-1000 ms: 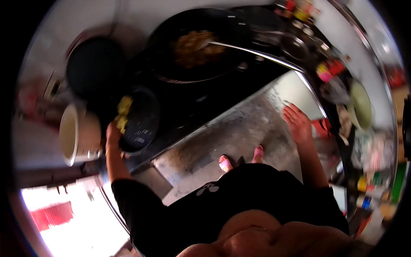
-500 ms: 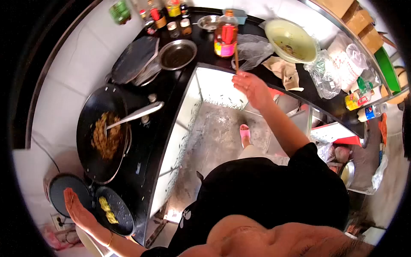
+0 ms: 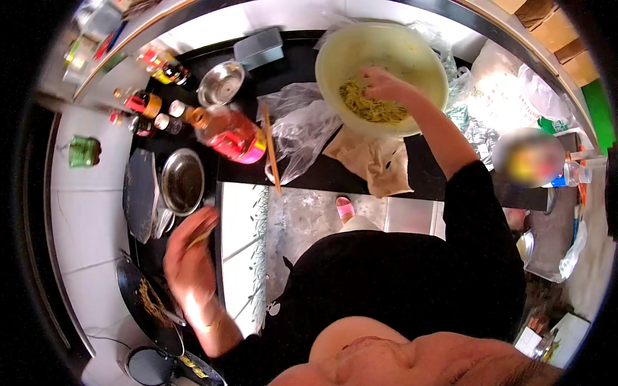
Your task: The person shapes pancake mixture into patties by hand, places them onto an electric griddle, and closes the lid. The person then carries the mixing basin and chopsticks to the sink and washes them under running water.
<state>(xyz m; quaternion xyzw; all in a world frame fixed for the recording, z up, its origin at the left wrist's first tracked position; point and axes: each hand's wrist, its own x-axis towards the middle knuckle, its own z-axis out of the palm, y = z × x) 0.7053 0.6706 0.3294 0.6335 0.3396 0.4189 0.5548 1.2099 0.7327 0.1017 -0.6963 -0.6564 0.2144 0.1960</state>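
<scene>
My right hand [image 3: 384,87] is inside the large pale-green bowl [image 3: 328,67]. Its bent fingers are in a yellow-green shredded vegetable mixture [image 3: 370,109], gathered on some of it; the fingertips are partly hidden. My left hand [image 3: 191,257], somewhat blurred, hangs over the stove edge below a round metal dish [image 3: 183,182]. Its fingers point up and to the right, a little apart, with nothing clearly held. Lower left, a wok [image 3: 138,299] holds brown food and a metal spatula. Below it is a small frying pan [image 3: 205,371] with yellow-green pieces in it.
Chopsticks [image 3: 270,148] lie beside an oil bottle [image 3: 232,134] and a clear plastic bag [image 3: 302,125]. A beige cloth [image 3: 376,161] hangs over the counter edge. Seasoning bottles [image 3: 141,103], a steel bowl [image 3: 221,83] and a grey container [image 3: 259,48] stand behind.
The view has turned toward the bowl. My right hand has gone from beside the counter edge into the bowl. My left hand has left the pans at the lower left and come toward the metal dish.
</scene>
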